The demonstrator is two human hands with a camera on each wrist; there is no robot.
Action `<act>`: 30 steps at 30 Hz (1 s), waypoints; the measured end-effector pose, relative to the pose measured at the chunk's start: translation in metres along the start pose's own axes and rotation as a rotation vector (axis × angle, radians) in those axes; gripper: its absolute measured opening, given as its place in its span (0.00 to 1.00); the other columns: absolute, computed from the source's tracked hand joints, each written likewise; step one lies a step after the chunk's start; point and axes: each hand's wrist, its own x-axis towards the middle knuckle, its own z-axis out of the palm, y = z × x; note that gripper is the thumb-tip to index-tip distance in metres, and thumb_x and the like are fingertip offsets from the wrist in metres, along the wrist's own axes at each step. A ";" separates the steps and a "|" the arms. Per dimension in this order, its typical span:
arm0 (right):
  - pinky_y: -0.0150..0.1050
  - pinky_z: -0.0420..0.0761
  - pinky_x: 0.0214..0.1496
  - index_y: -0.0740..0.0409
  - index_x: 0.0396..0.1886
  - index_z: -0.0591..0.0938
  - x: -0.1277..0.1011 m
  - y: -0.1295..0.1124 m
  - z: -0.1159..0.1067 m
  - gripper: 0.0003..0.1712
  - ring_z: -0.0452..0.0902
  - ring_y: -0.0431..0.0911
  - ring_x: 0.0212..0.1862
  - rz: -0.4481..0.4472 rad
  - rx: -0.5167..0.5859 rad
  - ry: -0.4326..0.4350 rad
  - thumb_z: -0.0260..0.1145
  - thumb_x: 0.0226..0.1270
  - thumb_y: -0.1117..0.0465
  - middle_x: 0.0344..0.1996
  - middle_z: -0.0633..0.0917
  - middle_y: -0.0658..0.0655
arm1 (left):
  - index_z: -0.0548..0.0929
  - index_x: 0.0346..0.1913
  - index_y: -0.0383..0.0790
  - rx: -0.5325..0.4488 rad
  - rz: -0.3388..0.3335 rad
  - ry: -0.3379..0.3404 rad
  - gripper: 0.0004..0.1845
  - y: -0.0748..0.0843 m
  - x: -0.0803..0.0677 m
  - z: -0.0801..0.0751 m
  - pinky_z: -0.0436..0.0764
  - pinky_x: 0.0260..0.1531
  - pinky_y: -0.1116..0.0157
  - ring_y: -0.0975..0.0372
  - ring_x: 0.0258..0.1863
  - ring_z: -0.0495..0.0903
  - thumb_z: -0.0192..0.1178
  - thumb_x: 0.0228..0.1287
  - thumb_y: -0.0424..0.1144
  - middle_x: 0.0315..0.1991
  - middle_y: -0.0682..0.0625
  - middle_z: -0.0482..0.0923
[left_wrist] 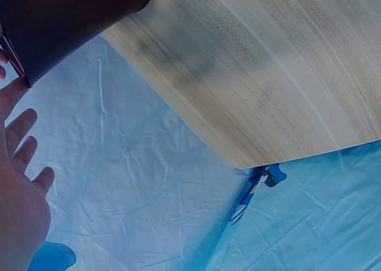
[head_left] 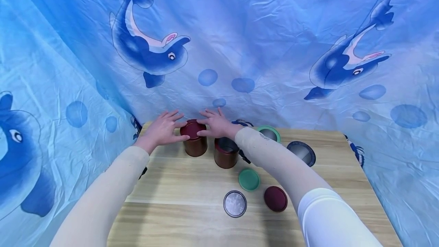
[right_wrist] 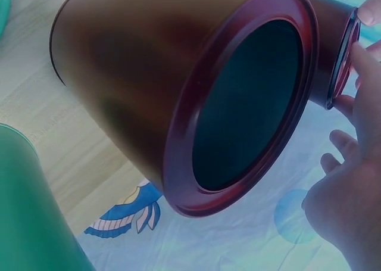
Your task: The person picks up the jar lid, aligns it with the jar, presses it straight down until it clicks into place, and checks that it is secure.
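A brown can (head_left: 195, 147) with a dark red lid (head_left: 193, 129) on top stands at the back of the table. My left hand (head_left: 164, 128) is at its left side, fingers spread, with thumb and forefinger at the lid's edge. From the other side my right hand (head_left: 218, 124) reaches to the lid, its fingers also spread and fairly straight. In the right wrist view, fingertips of the right hand (right_wrist: 357, 158) touch the rim of that can (right_wrist: 327, 41). Below my right wrist stands a second brown can (head_left: 225, 159), lidless, its dark inside showing.
Right of my right forearm stand a green can (head_left: 274, 130) and a dark grey can (head_left: 302, 153), both with open tops. Nearer lie a green lid (head_left: 249, 180), a silver-grey lid (head_left: 234, 204) and a dark red lid (head_left: 276, 199). A blue dolphin-print curtain (head_left: 240, 48) hangs behind the table.
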 end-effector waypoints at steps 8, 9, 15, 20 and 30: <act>0.70 0.40 0.84 0.42 0.80 0.74 -0.001 -0.003 -0.001 0.39 0.43 0.56 0.87 0.005 -0.001 0.015 0.63 0.77 0.33 0.86 0.58 0.56 | 0.78 0.75 0.48 -0.020 -0.021 -0.011 0.41 0.001 -0.001 0.003 0.54 0.81 0.37 0.42 0.84 0.54 0.60 0.71 0.72 0.81 0.40 0.66; 0.70 0.40 0.84 0.42 0.80 0.74 -0.001 -0.003 -0.001 0.39 0.43 0.56 0.87 0.008 0.000 0.013 0.63 0.77 0.33 0.86 0.58 0.56 | 0.78 0.76 0.47 -0.028 -0.027 -0.012 0.41 0.002 -0.002 0.003 0.54 0.81 0.37 0.42 0.84 0.54 0.60 0.71 0.72 0.81 0.40 0.66; 0.70 0.40 0.84 0.42 0.80 0.75 0.001 -0.006 0.000 0.38 0.42 0.57 0.87 0.018 0.021 0.016 0.65 0.76 0.33 0.86 0.58 0.56 | 0.79 0.75 0.46 -0.068 -0.065 -0.001 0.40 0.006 -0.005 0.000 0.55 0.80 0.37 0.41 0.84 0.54 0.63 0.70 0.69 0.80 0.38 0.66; 0.70 0.40 0.84 0.41 0.79 0.75 0.004 -0.006 0.000 0.39 0.42 0.56 0.87 0.026 0.011 0.011 0.65 0.75 0.32 0.86 0.58 0.56 | 0.78 0.75 0.47 -0.081 -0.093 -0.005 0.41 0.007 -0.006 0.000 0.55 0.80 0.36 0.40 0.84 0.54 0.64 0.69 0.70 0.80 0.38 0.65; 0.69 0.43 0.84 0.42 0.77 0.78 0.007 -0.009 -0.003 0.37 0.44 0.57 0.87 0.040 -0.052 0.025 0.67 0.74 0.34 0.86 0.59 0.56 | 0.79 0.75 0.49 -0.049 -0.116 -0.031 0.41 0.011 0.001 -0.004 0.56 0.79 0.34 0.39 0.83 0.54 0.64 0.69 0.70 0.80 0.38 0.66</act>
